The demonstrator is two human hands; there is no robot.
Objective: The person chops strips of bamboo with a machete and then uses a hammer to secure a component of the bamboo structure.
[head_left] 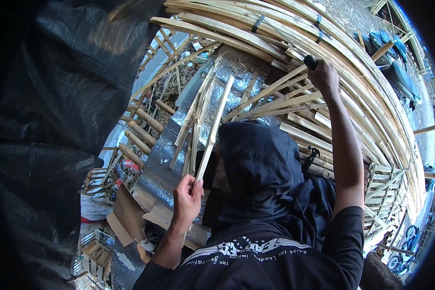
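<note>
- A pale bamboo strip (214,130) is held near its lower end by the left hand (187,199), at 7 o'clock; its fingers are closed on it, and its far end is pointed between 12 and 1 o'clock.
- A dark handle (310,63) is gripped in the right hand (324,77), raised at 2 o'clock, well apart from the left.
- Loose strips (196,113) are spread at 11 o'clock on a silvery sheet (154,166).
- More slats (270,107) are fanned out between 1 and 2 o'clock, below the right hand.
- Long bamboo lengths (372,116) are stacked from 12 to 3 o'clock, some bound with dark straps (257,23).
- A black hammer (312,155) is seen at 3 o'clock, beside dark cloth (261,164).
- Round poles (141,137) are laid at 9 o'clock; cardboard (124,215) is seen at 8, and a black tarp (48,121) is hung beyond.
</note>
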